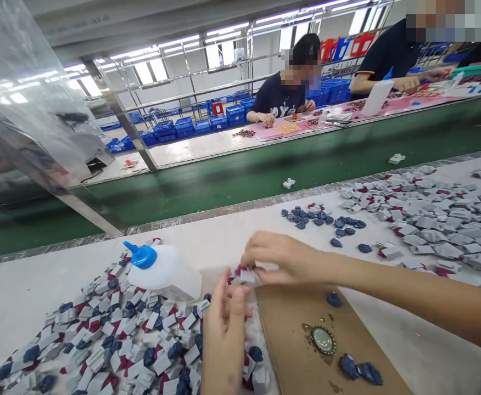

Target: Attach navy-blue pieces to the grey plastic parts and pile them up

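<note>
My right hand (pixel 275 257) has its fingers pinched on a small grey and dark-red plastic piece (pixel 247 276) above the near edge of a brown board. Just below it, my left hand (pixel 227 323) is held upright with thumb and index finger apart, close to the piece; its other fingers are partly hidden. On the brown board (pixel 294 323) lie a bottle cap (pixel 323 340) with clear liquid in it, wet spots around it, and several dark-blue pieces (pixel 350 366). A heap of grey, red and blue pieces (pixel 141 334) spreads left of my left hand.
A white squeeze bottle (pixel 170 271) with a blue nozzle stands at the heap's back edge. Loose blue pieces (pixel 302 216) and a large grey pile (pixel 442 219) lie to the right. Beyond runs a green conveyor belt (pixel 224 181); co-workers (pixel 284 93) sit across it.
</note>
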`<state>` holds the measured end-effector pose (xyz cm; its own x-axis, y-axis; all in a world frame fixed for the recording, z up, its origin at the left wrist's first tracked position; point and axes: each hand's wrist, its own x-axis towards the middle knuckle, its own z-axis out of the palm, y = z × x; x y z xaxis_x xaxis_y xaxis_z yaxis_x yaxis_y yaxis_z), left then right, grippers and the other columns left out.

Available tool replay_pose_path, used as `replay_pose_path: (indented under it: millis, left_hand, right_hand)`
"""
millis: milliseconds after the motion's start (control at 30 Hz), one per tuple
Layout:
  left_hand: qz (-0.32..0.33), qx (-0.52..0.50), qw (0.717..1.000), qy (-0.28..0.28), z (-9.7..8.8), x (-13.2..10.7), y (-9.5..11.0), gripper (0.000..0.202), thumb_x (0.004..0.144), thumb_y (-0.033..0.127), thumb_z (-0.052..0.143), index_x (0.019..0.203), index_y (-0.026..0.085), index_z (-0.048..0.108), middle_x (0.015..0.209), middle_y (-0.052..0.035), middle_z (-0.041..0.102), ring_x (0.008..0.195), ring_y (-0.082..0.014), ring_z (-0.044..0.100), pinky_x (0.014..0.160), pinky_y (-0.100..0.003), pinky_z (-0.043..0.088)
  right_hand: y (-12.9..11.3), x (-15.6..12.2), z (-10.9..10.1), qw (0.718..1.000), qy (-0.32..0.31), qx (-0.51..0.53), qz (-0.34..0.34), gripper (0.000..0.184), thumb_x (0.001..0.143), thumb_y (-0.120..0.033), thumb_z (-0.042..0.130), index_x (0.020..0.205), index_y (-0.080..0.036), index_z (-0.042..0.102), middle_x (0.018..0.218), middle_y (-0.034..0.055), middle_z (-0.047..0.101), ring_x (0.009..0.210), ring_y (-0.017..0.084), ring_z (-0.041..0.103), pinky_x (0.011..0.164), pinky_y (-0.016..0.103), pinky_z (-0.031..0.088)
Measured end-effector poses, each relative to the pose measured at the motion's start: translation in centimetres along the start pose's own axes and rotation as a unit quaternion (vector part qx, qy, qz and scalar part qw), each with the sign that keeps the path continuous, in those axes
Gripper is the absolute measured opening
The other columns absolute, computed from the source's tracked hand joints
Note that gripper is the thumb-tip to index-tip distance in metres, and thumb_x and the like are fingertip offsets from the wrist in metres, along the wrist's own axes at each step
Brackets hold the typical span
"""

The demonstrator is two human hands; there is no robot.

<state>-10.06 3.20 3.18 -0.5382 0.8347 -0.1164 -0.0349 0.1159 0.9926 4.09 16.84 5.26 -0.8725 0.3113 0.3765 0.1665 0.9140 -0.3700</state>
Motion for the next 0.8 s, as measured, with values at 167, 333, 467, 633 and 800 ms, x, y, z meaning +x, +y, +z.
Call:
replay_pose_path:
  millis: [167, 333, 467, 633, 800]
  left_hand:
    - [-0.093, -0.047, 0.993, -0.052, 3.0, -1.3, -0.5, 0.036, 0.058, 0.043, 0.071, 0.08, 0.015, 0.068, 0.057, -0.0028, 0.063, 0.048, -0.0137, 0.056, 0.034, -0.019, 0.038]
    - [-0.134, -0.159, 0.976, 0.071, 1.6, -3.1, -1.2, 0.016, 0.048, 0.032, 0.078, 0.057, 0.025, 0.068, 0.064, -0.003, 0.071, 0.059, -0.0226, 0.066, 0.039, -0.025, 0.049]
    - [-0.151, -0.197, 0.962, 0.114, 0.6, -3.7, -1.2, 0.019, 0.043, 0.028, 0.08, 0.059, 0.024, 0.071, 0.067, -0.0044, 0.072, 0.057, -0.0232, 0.066, 0.04, -0.024, 0.051]
    - [-0.174, -0.237, 0.949, 0.118, -0.2, -4.2, -0.8, 0.016, 0.038, 0.021, 0.08, 0.047, 0.021, 0.066, 0.065, -0.006, 0.072, 0.05, -0.0173, 0.062, 0.04, -0.02, 0.05]
    - [-0.208, -0.271, 0.935, 0.097, -0.7, -5.1, -1.4, 0.02, 0.038, 0.023, 0.082, 0.048, 0.022, 0.065, 0.064, -0.0028, 0.071, 0.049, -0.0133, 0.061, 0.04, -0.017, 0.05]
  right_hand:
    - [-1.5, -3.1, -1.5, 0.998, -0.022, -0.036, -0.036, 0.034, 0.084, -0.023, 0.046, 0.118, -0.019, 0.05, 0.093, 0.008, 0.061, 0.082, 0.017, 0.054, 0.07, 0.027, 0.041]
    - [7.0, -5.7, -3.2, 0.921, 0.015, -0.203, 0.332, 0.035, 0.086, -0.037, 0.042, 0.107, -0.016, 0.058, 0.09, 0.0093, 0.063, 0.083, 0.022, 0.056, 0.058, 0.027, 0.04]
    - [11.3, -7.4, -3.0, 0.912, -0.042, -0.22, 0.344, 0.026, 0.079, -0.038, 0.052, 0.089, -0.019, 0.066, 0.089, 0.008, 0.063, 0.087, 0.024, 0.056, 0.052, 0.025, 0.035]
    - [11.3, -6.5, -1.5, 0.901, -0.061, -0.243, 0.353, 0.032, 0.081, -0.044, 0.047, 0.089, -0.019, 0.066, 0.093, 0.009, 0.062, 0.092, 0.024, 0.053, 0.052, 0.025, 0.033]
    - [11.6, -4.7, -0.8, 0.902, -0.076, -0.24, 0.349, 0.027, 0.08, -0.035, 0.05, 0.095, -0.017, 0.062, 0.092, 0.0106, 0.062, 0.087, 0.024, 0.055, 0.053, 0.025, 0.034]
